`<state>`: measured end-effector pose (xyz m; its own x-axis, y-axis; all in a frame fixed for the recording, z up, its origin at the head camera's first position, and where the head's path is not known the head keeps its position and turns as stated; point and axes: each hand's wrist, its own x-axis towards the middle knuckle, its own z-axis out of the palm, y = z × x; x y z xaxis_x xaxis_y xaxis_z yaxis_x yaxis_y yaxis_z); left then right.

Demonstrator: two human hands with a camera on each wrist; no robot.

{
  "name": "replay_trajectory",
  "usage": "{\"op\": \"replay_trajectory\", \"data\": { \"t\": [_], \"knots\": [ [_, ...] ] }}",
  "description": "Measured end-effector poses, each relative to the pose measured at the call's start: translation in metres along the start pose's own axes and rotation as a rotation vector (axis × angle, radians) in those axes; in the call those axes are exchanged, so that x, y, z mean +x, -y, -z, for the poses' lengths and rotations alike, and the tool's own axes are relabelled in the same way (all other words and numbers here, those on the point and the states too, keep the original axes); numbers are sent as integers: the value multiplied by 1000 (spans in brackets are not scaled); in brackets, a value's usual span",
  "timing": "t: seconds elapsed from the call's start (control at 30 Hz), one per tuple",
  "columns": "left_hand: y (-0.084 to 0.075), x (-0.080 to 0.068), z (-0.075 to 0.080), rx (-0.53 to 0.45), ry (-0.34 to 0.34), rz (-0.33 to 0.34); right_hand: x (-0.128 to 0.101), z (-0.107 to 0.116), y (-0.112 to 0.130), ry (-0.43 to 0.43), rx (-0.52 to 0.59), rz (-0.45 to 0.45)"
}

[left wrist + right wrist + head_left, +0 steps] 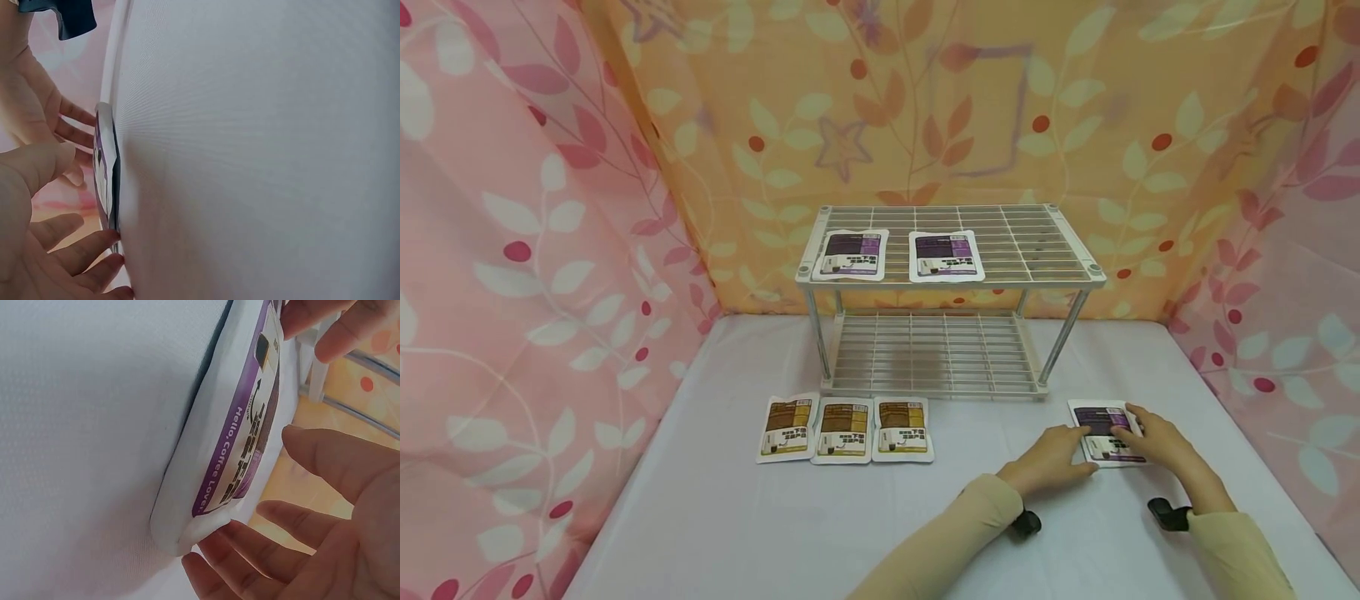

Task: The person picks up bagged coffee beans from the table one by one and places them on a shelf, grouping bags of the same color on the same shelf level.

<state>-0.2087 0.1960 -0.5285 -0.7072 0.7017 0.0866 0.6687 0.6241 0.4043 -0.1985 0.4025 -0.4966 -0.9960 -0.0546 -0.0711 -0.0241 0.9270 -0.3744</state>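
Observation:
A white coffee packet with a purple label lies face up at the right of the table. My left hand is at its left edge, fingers extended, fingertips down by the tabletop in the left wrist view. On the opposite side, my right hand has its fingertips against the packet's edge and its thumb over the label. In the right wrist view, "Hello, Coffee Lover" is legible on the packet, and the right hand's fingers are loosely spread. Neither hand visibly grips the packet.
A white two-tier wire rack stands at the back. Two purple-labelled packets, one left and one right, lie on its top shelf. Three brown-and-yellow packets lie side by side before it. Patterned cloth walls enclose the table.

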Motion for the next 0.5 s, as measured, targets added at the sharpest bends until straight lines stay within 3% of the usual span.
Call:
{"op": "replay_trajectory", "data": {
  "t": [0.27, 0.5],
  "knots": [
    [1, -2, -1, 9, -56, -19, -3, 1, 7, -40, 9, 53],
    [4, -5, -2, -95, -128, -8, -9, 2, 19, -56, 27, 95]
  ]
}}
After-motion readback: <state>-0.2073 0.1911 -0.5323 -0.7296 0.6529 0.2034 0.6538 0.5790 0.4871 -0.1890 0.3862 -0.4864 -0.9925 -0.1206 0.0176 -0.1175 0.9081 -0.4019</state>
